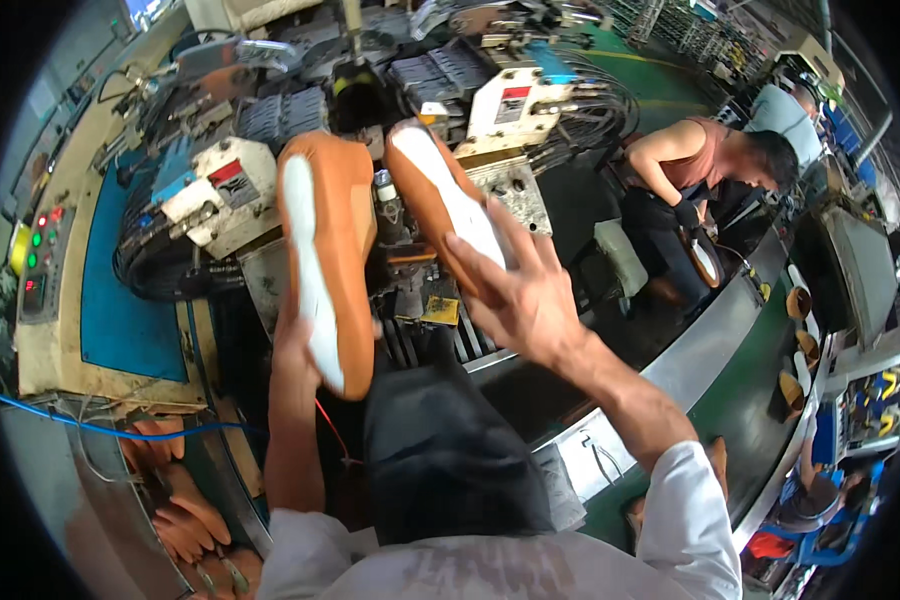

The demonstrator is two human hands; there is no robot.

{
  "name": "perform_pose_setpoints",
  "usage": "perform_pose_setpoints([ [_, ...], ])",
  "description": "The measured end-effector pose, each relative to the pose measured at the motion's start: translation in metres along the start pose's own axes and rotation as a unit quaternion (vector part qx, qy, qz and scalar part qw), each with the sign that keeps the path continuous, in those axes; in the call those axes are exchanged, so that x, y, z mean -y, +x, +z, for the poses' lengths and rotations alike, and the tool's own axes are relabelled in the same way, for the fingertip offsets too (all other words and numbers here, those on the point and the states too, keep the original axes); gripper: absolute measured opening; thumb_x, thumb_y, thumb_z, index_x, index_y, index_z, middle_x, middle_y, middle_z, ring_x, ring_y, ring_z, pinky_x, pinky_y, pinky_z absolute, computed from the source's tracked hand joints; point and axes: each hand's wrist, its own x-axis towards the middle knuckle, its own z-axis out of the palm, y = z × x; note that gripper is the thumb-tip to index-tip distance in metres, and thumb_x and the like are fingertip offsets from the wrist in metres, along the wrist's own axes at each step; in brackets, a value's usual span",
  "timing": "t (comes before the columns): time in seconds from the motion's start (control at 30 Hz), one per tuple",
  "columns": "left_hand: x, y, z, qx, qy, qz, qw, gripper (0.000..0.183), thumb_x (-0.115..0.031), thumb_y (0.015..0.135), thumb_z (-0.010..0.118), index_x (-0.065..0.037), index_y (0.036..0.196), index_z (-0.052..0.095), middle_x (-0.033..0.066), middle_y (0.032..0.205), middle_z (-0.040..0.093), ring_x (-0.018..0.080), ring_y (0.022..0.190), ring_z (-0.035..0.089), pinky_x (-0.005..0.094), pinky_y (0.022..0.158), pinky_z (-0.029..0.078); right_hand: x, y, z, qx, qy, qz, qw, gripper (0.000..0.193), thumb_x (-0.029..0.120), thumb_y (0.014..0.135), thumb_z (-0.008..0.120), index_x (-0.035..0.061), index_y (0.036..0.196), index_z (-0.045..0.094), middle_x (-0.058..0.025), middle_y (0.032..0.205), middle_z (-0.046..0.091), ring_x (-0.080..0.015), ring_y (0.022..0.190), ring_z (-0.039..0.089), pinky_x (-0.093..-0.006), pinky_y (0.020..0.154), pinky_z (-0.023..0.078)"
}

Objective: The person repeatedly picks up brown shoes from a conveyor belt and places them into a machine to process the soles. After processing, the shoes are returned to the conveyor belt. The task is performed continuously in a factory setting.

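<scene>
Two tan-brown shoe uppers with white undersides are in front of me, their long sides pointing away. My left hand (297,350) is closed around the lower part of the left shoe upper (354,260), whose white face turns left. My right hand (530,295) grips the near part of the right shoe upper (420,190), with fingers laid across its white bottom. Its thumb is hidden. Between and behind the two shoes stands a shoe-making machine (400,255) with metal clamps and dark pads.
A control panel (42,260) with lit buttons is at the left. More brown uppers (185,510) lie at lower left. To the right, a co-worker (685,180) handles another shoe (706,262) beside a metal-edged conveyor (700,350). A blue hose (120,432) crosses at left.
</scene>
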Motion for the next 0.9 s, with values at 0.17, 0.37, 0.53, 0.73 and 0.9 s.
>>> perform_pose_setpoints([
  [0.17, -0.021, -0.118, 0.023, -0.010, -0.184, 0.002, 0.983, 0.110, -0.066, 0.093, 0.074, -0.008, 0.169, 0.019, 0.0388, 0.141, 0.052, 0.0493, 0.096, 0.075, 0.0546, 0.072, 0.069, 0.019, 0.090, 0.068, 0.020, -0.011, 0.012, 1.000, 0.086, 0.021, 0.082, 0.084, 0.0426, 0.159, 0.051, -0.0195, 0.170, 0.034, -0.0502, 0.121, 0.059, -0.0564, 0.100, 0.060],
  [0.37, -0.007, -0.191, -0.009, -0.081, -0.161, 0.029, 0.983, 0.101, -0.039, 0.090, 0.083, -0.003, 0.165, 0.025, 0.0386, 0.134, 0.053, 0.0534, 0.094, 0.074, 0.0598, 0.070, 0.067, 0.034, 0.080, 0.136, 0.018, -0.090, 0.057, 0.994, 0.084, 0.027, 0.084, 0.083, 0.0435, 0.159, 0.051, -0.0223, 0.166, 0.036, -0.0541, 0.124, 0.056, -0.0565, 0.097, 0.060],
  [0.53, -0.009, -0.235, -0.001, -0.154, -0.134, 0.036, 0.978, 0.104, -0.042, 0.088, 0.084, 0.004, 0.162, 0.027, 0.0363, 0.130, 0.058, 0.0510, 0.094, 0.075, 0.0587, 0.073, 0.068, 0.038, 0.074, 0.161, -0.026, -0.040, 0.067, 0.997, 0.079, 0.026, 0.084, 0.083, 0.0387, 0.157, 0.055, -0.0229, 0.165, 0.037, -0.0527, 0.129, 0.054, -0.0578, 0.103, 0.056],
  [0.73, 0.005, -0.282, -0.003, -0.228, -0.084, 0.019, 0.970, 0.105, -0.049, 0.087, 0.082, -0.002, 0.164, 0.028, 0.0341, 0.128, 0.062, 0.0477, 0.095, 0.075, 0.0566, 0.077, 0.068, 0.031, 0.058, 0.163, -0.105, -0.026, 0.020, 0.994, 0.074, 0.025, 0.085, 0.084, 0.0272, 0.155, 0.060, -0.0285, 0.161, 0.041, -0.0509, 0.134, 0.052, -0.0563, 0.110, 0.047],
  [0.9, 0.016, -0.292, -0.005, -0.296, -0.060, 0.011, 0.953, 0.100, -0.047, 0.090, 0.075, -0.006, 0.167, 0.025, 0.0325, 0.133, 0.061, 0.0451, 0.108, 0.073, 0.0589, 0.082, 0.068, 0.026, 0.070, 0.164, -0.085, -0.100, 0.012, 0.991, 0.075, 0.028, 0.087, 0.081, 0.0351, 0.157, 0.056, -0.0293, 0.164, 0.037, -0.0538, 0.124, 0.054, -0.0573, 0.104, 0.052],
])
